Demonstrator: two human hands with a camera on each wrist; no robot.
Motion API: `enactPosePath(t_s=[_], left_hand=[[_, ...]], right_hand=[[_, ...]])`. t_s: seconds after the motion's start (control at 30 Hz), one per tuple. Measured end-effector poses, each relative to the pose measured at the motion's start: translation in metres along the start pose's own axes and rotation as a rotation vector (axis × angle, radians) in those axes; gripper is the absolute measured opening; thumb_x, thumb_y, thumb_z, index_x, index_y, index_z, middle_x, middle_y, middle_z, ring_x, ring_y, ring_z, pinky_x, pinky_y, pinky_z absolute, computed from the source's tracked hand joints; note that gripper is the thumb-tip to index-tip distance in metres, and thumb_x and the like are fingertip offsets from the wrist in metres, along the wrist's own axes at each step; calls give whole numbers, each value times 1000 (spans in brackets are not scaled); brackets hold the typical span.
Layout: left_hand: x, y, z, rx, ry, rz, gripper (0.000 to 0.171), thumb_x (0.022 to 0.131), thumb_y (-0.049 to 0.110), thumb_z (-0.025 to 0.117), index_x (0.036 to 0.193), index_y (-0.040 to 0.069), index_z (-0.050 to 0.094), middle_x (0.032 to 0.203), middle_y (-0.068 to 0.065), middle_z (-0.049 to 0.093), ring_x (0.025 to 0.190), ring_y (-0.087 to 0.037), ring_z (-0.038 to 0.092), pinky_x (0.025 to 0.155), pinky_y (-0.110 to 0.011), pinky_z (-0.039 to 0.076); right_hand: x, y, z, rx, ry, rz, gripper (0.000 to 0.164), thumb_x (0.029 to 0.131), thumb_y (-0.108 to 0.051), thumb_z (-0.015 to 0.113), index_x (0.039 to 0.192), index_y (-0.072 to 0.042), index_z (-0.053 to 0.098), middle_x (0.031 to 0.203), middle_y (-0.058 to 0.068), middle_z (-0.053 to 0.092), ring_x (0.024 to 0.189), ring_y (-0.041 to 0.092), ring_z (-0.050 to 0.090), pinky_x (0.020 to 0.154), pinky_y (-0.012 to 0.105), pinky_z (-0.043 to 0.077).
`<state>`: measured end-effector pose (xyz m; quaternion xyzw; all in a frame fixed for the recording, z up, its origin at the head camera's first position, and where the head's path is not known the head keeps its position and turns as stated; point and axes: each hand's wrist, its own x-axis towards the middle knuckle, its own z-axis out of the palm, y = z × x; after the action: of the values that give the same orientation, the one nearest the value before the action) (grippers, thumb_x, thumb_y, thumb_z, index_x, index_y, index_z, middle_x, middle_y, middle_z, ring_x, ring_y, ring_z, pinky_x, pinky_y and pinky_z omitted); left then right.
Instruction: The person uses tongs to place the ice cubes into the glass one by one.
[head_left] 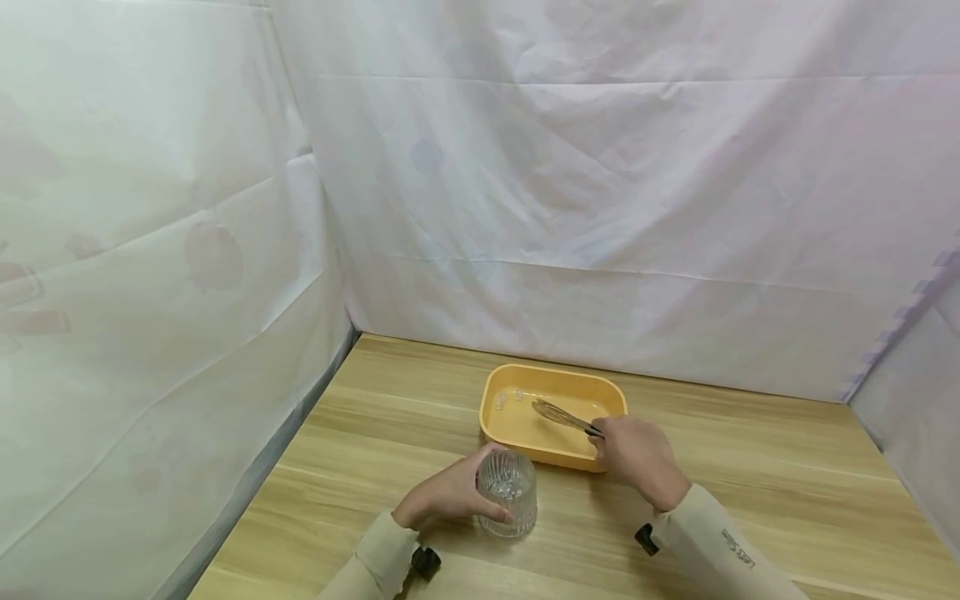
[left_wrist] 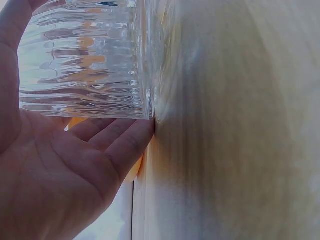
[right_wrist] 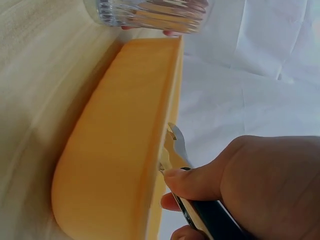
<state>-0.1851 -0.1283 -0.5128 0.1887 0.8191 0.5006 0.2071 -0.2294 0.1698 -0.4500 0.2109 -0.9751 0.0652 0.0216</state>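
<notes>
A clear ribbed glass (head_left: 517, 492) stands upright on the wooden table in front of the tray. My left hand (head_left: 457, 492) holds it from the left, thumb on the near side and fingers behind; the left wrist view shows the fingers (left_wrist: 132, 142) low by the glass base. My right hand (head_left: 637, 454) grips metal tongs (head_left: 558, 414) with dark handles (right_wrist: 215, 217) over the near right rim of a yellow tray (head_left: 551, 458). The tong tips reach over the tray's inside, apart from a few small clear pieces (head_left: 501, 401) lying at its left end.
The wooden table (head_left: 360, 450) ends at a white cloth (head_left: 600, 208) hanging behind it. More cloth hangs on the left (head_left: 165, 250) and right sides. Both wrists wear dark straps over light sleeves.
</notes>
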Motion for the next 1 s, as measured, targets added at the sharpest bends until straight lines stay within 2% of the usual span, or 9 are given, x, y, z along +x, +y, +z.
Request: enactPosePath(t_s=[0.37,0.53,1.0], left_hand=[[0,1,0,-5,-6,4,84,68,32,91,137,34,42,129,6,55,119,-17,54,100,-42,45],[1,1,-1,-10,-9,10,83,69,31,91,137,33,42,129,7,55,121,-16,53,100,-40,44],[1,0,0,-51,-17,6,83,69,27,91,136,33,43,128,7,55,119,-16,53,99,-38,45]], right_hand=[[-5,7,-9,26,98,-31,31,94,-22,66,68,-21,50,54,-7,40,44,9,34,42,25,26],[-10,6,-15,45,118,-31,34,94,-23,65,66,-23,47,53,-8,38,43,8,33,42,24,25],[-18,2,-31,45,156,-54,30,95,-25,66,70,-25,49,53,-9,38,43,8,31,41,25,24]])
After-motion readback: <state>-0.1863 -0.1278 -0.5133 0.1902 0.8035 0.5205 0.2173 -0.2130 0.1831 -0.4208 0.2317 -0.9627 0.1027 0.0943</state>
